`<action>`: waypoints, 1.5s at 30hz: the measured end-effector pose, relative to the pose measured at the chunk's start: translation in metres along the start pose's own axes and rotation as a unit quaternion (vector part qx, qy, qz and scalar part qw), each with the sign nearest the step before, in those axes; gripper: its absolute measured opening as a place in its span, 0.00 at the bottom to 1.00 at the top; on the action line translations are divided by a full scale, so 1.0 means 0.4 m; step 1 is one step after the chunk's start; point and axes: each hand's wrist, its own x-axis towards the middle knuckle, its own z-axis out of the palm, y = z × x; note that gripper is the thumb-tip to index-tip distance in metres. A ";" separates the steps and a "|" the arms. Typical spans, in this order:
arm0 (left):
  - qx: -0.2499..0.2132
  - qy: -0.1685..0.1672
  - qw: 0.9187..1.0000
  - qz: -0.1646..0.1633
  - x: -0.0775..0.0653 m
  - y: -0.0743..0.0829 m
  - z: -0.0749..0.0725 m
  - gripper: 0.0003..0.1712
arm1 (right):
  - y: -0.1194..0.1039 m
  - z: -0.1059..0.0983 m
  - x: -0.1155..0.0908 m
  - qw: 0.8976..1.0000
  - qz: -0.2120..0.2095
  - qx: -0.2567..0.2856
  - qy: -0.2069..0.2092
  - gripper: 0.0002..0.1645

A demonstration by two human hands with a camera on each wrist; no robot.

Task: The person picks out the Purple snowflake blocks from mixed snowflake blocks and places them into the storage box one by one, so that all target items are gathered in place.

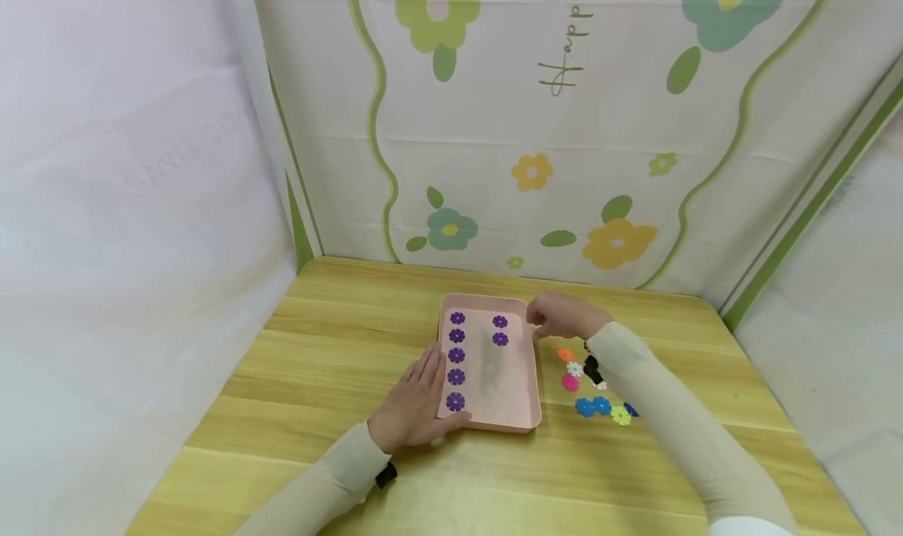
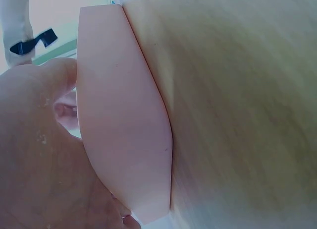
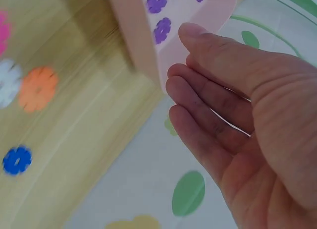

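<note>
A shallow pink tray [image 1: 494, 425] lies on the wooden table. Inside, several purple snowflake discs [image 1: 456, 356] form a column along its left side, and two more purple discs [image 1: 500, 338] sit near its far right corner. My left hand [image 1: 416, 407] rests over the tray's left rim with straight fingers, its thumb at the near edge. In the left wrist view, the palm lies against the tray's outer wall [image 2: 124, 105]. Beside the far right rim is my right hand [image 1: 567, 315]. The right wrist view shows its fingers [image 3: 198, 125] loosely bent, thumb apart, holding nothing visible.
Right of the tray lie loose snowflake discs: orange [image 1: 565, 354], white [image 1: 574, 370], pink [image 1: 570, 382], blue [image 1: 585, 407] and yellow-green [image 1: 621, 415], with black pieces [image 1: 592, 370] partly behind the right sleeve. A flower-printed cloth [image 1: 480, 113] hangs behind the table.
</note>
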 end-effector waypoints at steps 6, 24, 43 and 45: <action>-0.005 0.001 1.000 0.000 0.000 0.001 0.000 0.62 | 0.032 -0.004 -0.102 0.999 -0.013 -0.040 0.004 0.13; 0.001 0.005 1.000 0.007 -0.001 -0.001 0.004 0.63 | 0.180 0.076 -0.317 0.999 0.030 -0.019 -0.007 0.10; -0.004 -0.004 1.000 -0.001 -0.003 -0.003 0.006 0.63 | 0.277 0.187 -0.327 0.996 0.058 0.003 0.063 0.15; -0.004 -0.002 1.000 0.000 -0.003 -0.003 0.005 0.63 | 0.280 0.190 -0.327 0.996 0.058 0.003 0.066 0.14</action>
